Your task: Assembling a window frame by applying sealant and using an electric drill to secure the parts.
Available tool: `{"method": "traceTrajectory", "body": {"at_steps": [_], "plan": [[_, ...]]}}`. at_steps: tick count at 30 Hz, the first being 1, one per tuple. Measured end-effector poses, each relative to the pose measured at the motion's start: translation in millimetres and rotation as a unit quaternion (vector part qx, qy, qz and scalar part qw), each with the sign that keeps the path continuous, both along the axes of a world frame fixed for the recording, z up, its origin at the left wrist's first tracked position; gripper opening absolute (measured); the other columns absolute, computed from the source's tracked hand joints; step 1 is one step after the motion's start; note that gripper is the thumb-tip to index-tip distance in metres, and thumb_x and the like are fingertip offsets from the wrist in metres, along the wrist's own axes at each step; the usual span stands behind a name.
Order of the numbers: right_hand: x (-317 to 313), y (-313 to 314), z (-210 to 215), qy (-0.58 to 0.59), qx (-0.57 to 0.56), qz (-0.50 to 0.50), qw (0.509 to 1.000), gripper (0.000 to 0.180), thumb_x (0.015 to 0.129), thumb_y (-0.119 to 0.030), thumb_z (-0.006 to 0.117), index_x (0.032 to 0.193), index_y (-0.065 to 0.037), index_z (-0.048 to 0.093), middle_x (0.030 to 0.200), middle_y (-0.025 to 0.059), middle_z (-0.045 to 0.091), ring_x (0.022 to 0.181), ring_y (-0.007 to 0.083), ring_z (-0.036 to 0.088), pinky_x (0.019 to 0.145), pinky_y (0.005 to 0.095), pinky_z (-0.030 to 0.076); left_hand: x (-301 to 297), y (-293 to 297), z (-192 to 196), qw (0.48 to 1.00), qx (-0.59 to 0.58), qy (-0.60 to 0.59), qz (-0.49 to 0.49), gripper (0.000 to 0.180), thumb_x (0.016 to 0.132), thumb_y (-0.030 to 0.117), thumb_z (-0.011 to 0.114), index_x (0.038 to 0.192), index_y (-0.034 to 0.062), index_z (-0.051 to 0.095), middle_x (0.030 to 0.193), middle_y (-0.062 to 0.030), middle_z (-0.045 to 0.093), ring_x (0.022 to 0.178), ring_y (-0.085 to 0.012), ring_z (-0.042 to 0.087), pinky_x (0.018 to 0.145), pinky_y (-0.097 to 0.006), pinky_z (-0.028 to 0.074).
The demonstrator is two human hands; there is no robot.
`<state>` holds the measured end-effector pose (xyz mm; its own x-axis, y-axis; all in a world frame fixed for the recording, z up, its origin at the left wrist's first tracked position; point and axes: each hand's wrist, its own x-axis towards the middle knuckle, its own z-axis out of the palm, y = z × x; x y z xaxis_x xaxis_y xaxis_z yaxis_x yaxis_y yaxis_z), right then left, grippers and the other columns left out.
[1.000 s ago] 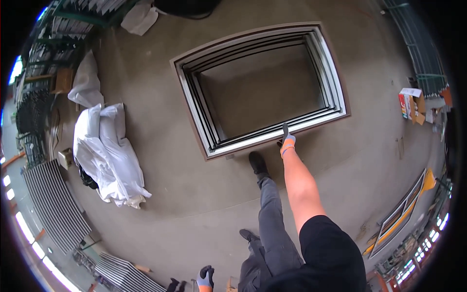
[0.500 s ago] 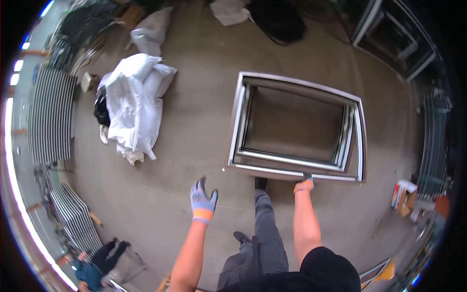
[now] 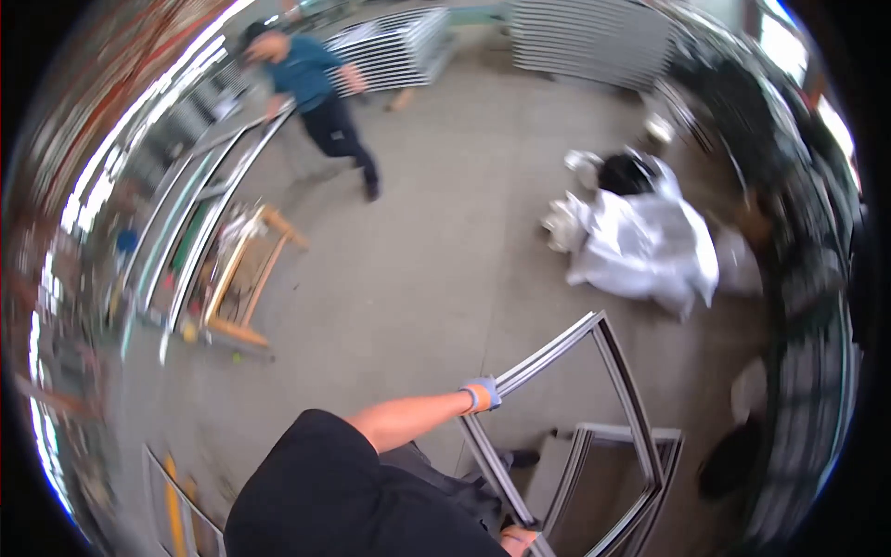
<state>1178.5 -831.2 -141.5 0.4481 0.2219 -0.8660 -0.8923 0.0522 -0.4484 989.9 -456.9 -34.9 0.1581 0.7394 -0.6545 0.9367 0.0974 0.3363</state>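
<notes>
A grey metal window frame (image 3: 626, 399) is tilted in front of me, lifted off the floor. Its near left corner is in my left hand (image 3: 481, 395), gloved in grey with an orange cuff and closed round the bar. My right hand (image 3: 518, 538) shows only in part at the lower edge, against the lower end of the frame's near bar; its fingers are mostly hidden. Beyond and partly behind the held frame, a second metal frame (image 3: 666, 434) rests low, near the floor.
White sacks (image 3: 650, 251) lie ahead to the right beside a black bag (image 3: 627, 174). A person in a teal shirt (image 3: 306, 74) is at the far left by a long rack of metal profiles (image 3: 218, 195). A wooden trestle (image 3: 243, 278) stands nearer. Stacked striped panels (image 3: 594, 42) stand at the back.
My view has swung left, bringing the person and the rack into sight. My left hand, open and away before, now grips the window frame, which is tilted up from the other frame.
</notes>
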Motion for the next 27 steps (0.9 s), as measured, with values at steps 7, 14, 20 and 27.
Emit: {"method": "traceTrajectory", "body": {"at_steps": [7,14,20,27], "plan": [[-66.7,89.5,-23.6,0.012,0.119,0.209,0.971,0.042,0.073,-0.038,0.057,0.103,-0.008,0.059,0.108,0.0114,0.06,0.103,0.0321,0.055,0.091,0.0499,0.045,-292.6,-114.9,34.8,0.927,0.107,-0.069,0.354,0.052,0.068,0.027,0.066,0.111,-0.0009,0.059,0.1,-0.0267,0.066,0.095,-0.0404,0.064,0.082,-0.043,0.052],[-270.4,211.5,107.6,0.022,0.161,0.453,0.877,0.036,0.074,-0.027,0.054,0.106,-0.01,0.06,0.11,0.0106,0.058,0.106,0.0328,0.053,0.097,0.052,0.042,-505.6,-240.0,62.2,0.764,0.233,-0.134,0.587,0.057,0.062,0.028,0.074,0.108,-0.0025,0.059,0.097,-0.0226,0.067,0.088,-0.0351,0.066,0.081,-0.039,0.053],[-438.9,283.5,116.0,0.067,0.131,0.587,0.796,0.008,0.075,-0.016,0.055,0.079,-0.012,0.049,0.083,0.0068,0.049,0.084,0.028,0.051,0.083,0.0466,0.047,-615.6,-336.1,92.6,0.602,0.371,-0.173,0.686,0.05,0.063,0.011,0.07,0.111,0.0,0.062,0.091,-0.0144,0.069,0.082,-0.0217,0.066,0.077,-0.034,0.053],[-635.0,325.0,121.1,0.147,0.118,0.729,0.659,0.018,0.078,-0.015,0.056,0.066,-0.017,0.043,0.064,0.0022,0.044,0.065,0.0222,0.05,0.065,0.039,0.048,-670.7,-418.8,132.4,0.469,0.431,-0.094,0.765,0.046,0.064,0.004,0.067,0.109,-0.0013,0.062,0.088,-0.0096,0.068,0.076,-0.0157,0.062,0.074,-0.031,0.051]]}}
